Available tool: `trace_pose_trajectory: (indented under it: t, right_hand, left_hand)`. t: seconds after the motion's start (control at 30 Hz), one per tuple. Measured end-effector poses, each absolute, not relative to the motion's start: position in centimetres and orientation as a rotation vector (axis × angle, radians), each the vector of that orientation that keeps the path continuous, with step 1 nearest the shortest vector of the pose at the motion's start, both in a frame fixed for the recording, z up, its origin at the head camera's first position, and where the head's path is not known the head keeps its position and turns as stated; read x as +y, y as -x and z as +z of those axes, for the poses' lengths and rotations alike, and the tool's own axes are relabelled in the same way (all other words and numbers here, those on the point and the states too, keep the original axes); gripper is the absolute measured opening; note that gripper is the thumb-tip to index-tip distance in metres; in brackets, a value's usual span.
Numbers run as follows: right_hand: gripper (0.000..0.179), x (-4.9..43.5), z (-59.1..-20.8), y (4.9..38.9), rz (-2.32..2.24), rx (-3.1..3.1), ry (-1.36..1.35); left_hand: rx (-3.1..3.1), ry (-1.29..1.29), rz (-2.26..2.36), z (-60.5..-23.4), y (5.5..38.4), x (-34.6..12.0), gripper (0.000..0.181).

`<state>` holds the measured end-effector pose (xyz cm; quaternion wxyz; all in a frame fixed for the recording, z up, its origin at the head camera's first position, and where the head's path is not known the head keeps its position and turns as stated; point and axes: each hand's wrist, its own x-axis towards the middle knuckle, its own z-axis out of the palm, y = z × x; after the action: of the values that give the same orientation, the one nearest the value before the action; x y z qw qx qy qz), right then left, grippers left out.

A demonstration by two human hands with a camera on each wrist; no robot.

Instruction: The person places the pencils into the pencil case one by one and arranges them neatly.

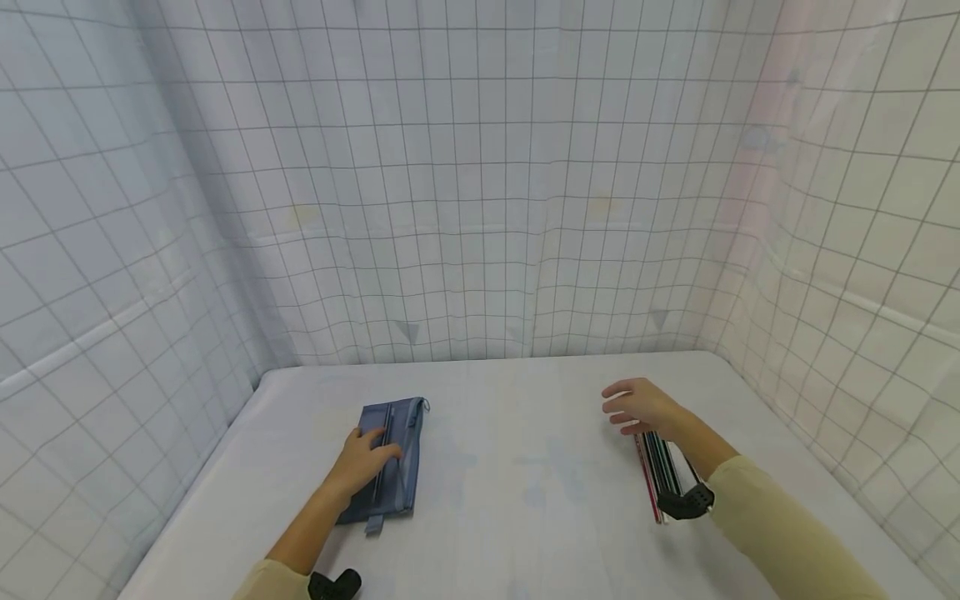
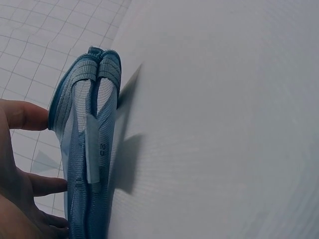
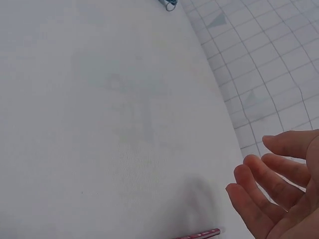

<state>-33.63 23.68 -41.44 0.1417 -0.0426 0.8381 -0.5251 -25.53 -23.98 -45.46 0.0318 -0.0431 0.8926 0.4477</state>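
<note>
Spread without gripping, the left hand [image 1: 363, 463] touches a blue zippered pouch [image 1: 402, 490], seven o'clock in the head view; long axis near twelve-to-six, tab [image 1: 374, 525] at six; toward three, the right hand [image 1: 642, 407], relaxed, empty, overhangs slender sticks [image 1: 663, 471].

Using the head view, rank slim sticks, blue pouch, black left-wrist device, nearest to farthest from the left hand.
1. Blue pouch, under the left hand.
2. Black left-wrist device, behind that hand.
3. Slim sticks, right side.
</note>
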Motion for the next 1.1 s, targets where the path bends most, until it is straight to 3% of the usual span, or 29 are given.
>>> trace_pose_trajectory:
  t: [0.6,1.1]
  right_hand:
    - [0.039,26.8,-42.4,32.6,-1.436,2.519,0.007]
    - [0.031,26.5,-44.9,33.0,-1.207,2.796,0.019]
  left_hand:
    - [2.771,0.125,1.347,-45.6,25.7,-24.1,0.079]
    - [2.767,0.114,1.362,-45.7,25.5,-24.1,0.079]
